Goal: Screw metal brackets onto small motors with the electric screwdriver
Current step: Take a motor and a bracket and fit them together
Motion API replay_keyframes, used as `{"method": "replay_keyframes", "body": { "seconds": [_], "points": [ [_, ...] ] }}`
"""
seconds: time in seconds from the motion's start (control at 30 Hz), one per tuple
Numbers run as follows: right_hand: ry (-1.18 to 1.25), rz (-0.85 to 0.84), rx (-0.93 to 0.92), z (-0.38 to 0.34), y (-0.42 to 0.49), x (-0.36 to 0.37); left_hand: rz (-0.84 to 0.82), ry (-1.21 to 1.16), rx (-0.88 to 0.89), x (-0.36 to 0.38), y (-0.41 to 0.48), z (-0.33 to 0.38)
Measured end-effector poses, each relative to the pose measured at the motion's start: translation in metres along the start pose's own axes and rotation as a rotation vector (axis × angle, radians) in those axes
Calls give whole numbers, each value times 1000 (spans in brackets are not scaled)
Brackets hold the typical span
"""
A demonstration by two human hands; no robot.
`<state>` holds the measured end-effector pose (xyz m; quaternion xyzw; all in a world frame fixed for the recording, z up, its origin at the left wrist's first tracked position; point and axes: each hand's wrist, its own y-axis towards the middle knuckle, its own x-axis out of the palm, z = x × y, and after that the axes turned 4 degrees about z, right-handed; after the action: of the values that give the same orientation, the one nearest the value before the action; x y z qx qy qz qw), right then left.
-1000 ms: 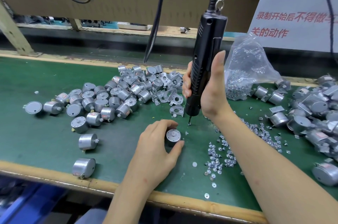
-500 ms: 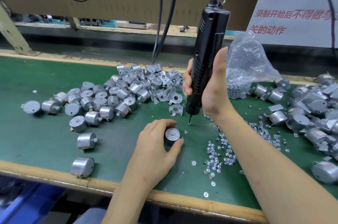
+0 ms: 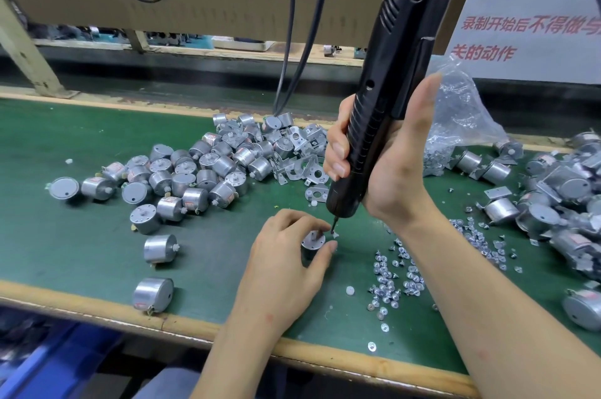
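Centre frame, low: my left grip [image 3: 286, 255] pinches one motor [image 3: 313, 240] by rim, upright on counter [image 3: 81, 236], shaft up. My right grip [image 3: 390, 171] wraps one electric screwdriver [image 3: 380, 99], long axis near vertical, top leaning right. Bit tip sits just right of motor face. Bracket on motor: cannot tell. Loose brackets [image 3: 305, 167] above, roughly six. Two lone motors [image 3: 159, 247] lower left. Motor pile [image 3: 195, 171]: dozens. Screws [image 3: 390, 281]: too many to count.
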<state>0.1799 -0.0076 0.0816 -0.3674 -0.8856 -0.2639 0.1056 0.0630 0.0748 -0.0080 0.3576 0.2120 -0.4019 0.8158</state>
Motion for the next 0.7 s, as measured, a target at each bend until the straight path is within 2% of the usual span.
{"method": "replay_keyframes", "body": {
  "seconds": [0.7],
  "points": [
    [-47,5,8,2,-1,3,-2,-37,12,1,2,-1]
  ]
}}
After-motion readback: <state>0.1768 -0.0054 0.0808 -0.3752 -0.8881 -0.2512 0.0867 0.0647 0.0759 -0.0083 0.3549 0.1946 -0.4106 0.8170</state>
